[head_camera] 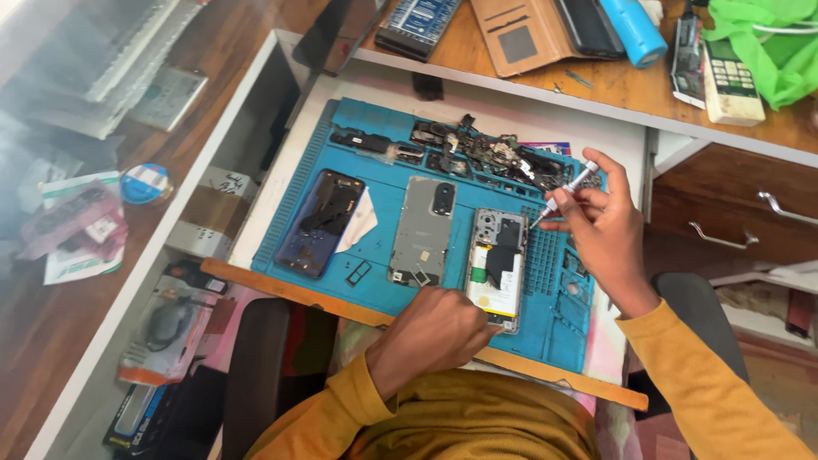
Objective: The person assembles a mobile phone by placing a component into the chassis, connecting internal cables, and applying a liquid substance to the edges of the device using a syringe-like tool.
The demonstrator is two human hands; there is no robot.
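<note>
The left hand (pixel 434 328) is covering the bottom end of the open phone (pixel 497 268). The pile of small parts (pixel 486 153) is looking too tiny to tell apart. The green bag (pixel 767 43) is running off the top edge.

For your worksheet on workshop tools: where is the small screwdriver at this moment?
In the head view, the screwdriver is in the right hand, right of centre, its tip beside the top right corner of the opened phone on the blue mat.

Def a phone repair shop: blue repair mat (pixel 388 200) on the tabletop (pixel 545 111) w/ opened phones (pixel 497 268), pile of loose parts (pixel 486 153), precision screwdriver (pixel 566 192), drawers (pixel 733 209) alongside.
</note>
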